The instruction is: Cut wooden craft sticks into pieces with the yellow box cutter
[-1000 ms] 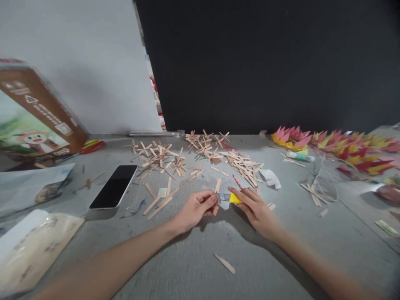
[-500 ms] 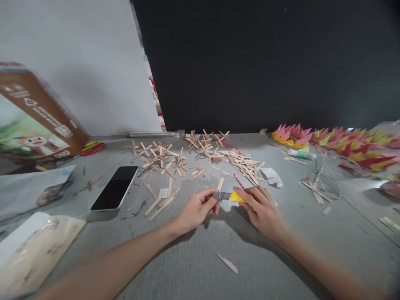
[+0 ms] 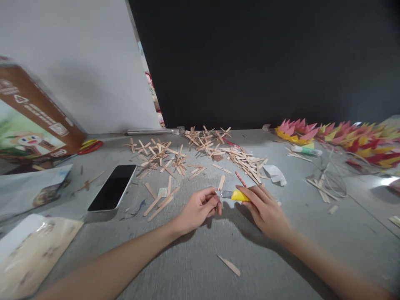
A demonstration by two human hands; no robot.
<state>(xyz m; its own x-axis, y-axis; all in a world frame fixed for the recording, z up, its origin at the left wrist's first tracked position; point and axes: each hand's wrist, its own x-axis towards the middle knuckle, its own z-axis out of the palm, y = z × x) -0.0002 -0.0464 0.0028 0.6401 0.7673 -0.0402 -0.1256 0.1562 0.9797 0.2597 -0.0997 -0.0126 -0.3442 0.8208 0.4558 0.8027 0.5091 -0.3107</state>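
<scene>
Pinched between the thumb and fingers of my left hand (image 3: 200, 207) is a wooden craft stick (image 3: 221, 182), its rounded end pointing up and away. My right hand (image 3: 264, 210) grips a yellow utility knife (image 3: 240, 196) laid crosswise, blade toward the left. The metal blade (image 3: 225, 194) crosses the stick's lower part at my left fingertips; whether it cuts into the wood I cannot tell. A red patterned rod (image 3: 240, 179) shows just beyond my right fingers. Nearer to me, one pointed wood piece (image 3: 229, 265) lies on the grey table (image 3: 187, 258).
Piles of craft sticks (image 3: 159, 154) spread along the back, some joined in star shapes. A phone (image 3: 113, 187), plastic packets (image 3: 37, 254) and a brown box (image 3: 40, 112) are at left. At right lie a glue stick (image 3: 306, 150), crumpled tissue (image 3: 275, 174) and pink-yellow paper flowers (image 3: 296, 131).
The knife has shifted slightly right relative to my left hand, and its blade now catches the light. Both hands keep their grips. The whole view has moved slightly.
</scene>
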